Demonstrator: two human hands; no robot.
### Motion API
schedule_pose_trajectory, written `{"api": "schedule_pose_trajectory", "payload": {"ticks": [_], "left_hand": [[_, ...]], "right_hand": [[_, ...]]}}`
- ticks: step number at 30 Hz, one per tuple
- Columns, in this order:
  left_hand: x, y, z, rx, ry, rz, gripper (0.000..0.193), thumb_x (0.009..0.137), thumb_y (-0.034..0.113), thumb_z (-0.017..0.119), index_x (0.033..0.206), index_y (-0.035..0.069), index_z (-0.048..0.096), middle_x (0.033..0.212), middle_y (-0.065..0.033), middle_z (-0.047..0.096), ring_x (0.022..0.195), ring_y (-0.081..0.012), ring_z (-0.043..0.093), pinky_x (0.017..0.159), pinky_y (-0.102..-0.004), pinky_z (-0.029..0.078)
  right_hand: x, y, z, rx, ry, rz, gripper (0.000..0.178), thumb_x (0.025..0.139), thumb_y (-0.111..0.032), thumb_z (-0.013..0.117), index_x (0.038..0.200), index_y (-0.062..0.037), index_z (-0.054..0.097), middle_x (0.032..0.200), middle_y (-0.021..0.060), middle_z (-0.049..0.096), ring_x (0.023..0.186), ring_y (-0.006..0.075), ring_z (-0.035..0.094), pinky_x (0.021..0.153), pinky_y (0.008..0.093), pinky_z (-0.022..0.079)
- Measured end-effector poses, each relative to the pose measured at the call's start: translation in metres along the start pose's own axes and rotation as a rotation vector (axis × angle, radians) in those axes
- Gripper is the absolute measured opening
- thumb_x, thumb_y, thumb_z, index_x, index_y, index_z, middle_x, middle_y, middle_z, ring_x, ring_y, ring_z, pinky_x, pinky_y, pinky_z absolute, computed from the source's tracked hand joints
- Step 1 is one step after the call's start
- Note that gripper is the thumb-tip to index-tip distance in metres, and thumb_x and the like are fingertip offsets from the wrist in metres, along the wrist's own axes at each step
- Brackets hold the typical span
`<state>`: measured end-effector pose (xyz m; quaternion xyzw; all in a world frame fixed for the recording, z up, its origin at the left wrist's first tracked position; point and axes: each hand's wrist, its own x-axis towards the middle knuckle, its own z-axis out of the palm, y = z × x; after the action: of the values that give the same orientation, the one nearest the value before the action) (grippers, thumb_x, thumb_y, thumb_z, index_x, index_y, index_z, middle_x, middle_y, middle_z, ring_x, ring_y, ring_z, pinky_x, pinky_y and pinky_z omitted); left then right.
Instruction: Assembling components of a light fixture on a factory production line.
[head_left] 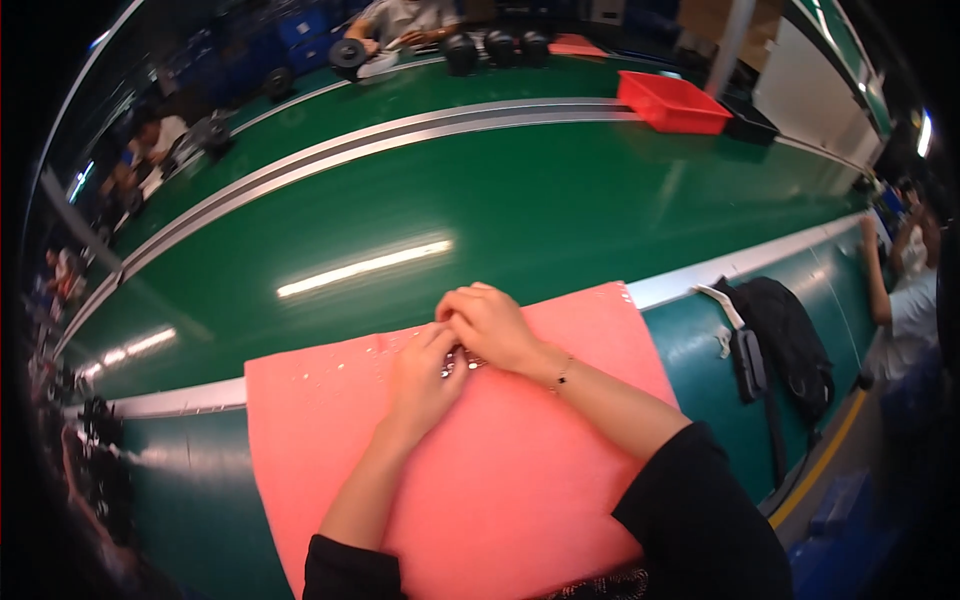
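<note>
A pink foam-like sheet (500, 470) lies in front of me, its far edge resting over the metal rail. Above that far part my two hands meet, with the fingers curled in. My left hand (422, 375) lies low beside a small cluster of shiny pieces (475, 364), its fingertips bent toward them. Just ahead and to the right, my right hand (488, 325) is closed, its fingertips pressed close to the left ones. Whatever the fingers pinch is hidden. More tiny shiny pieces (380, 349) are scattered on the sheet left of my hands.
Beyond the sheet runs a wide green conveyor belt (560, 200). A red bin (675, 102) and a black tray (750, 122) stand at the far right. A black bag (785, 340) and a dark handheld tool (747, 365) lie to my right. Other people work around the line.
</note>
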<state>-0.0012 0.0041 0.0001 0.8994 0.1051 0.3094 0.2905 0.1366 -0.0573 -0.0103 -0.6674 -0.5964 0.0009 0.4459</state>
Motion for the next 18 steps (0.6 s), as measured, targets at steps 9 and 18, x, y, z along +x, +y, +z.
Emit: {"api": "schedule_pose_trajectory", "payload": {"ticks": [9, 18], "left_hand": [[-0.001, -0.002, 0.002, -0.037, 0.007, -0.029, 0.014, 0.076, -0.002, 0.060, 0.091, -0.002, 0.061, 0.089, -0.0125, 0.061, 0.073, -0.0253, 0.061, 0.064, -0.0326, 0.050], [0.000, 0.000, 0.003, -0.053, -0.006, -0.038, 0.014, 0.077, -0.001, 0.060, 0.090, -0.001, 0.062, 0.092, -0.0125, 0.063, 0.074, -0.0272, 0.062, 0.066, -0.0352, 0.051]], "right_hand": [[0.001, -0.004, -0.003, 0.018, -0.052, 0.057, 0.014, 0.080, -0.004, 0.046, 0.079, -0.0021, 0.061, 0.074, 0.0091, 0.061, 0.071, 0.0263, 0.054, 0.065, 0.0386, 0.046], [0.003, -0.009, -0.008, -0.051, -0.140, 0.110, 0.015, 0.082, -0.005, 0.046, 0.081, -0.0036, 0.061, 0.077, 0.0088, 0.061, 0.078, 0.0266, 0.055, 0.068, 0.0394, 0.048]]}}
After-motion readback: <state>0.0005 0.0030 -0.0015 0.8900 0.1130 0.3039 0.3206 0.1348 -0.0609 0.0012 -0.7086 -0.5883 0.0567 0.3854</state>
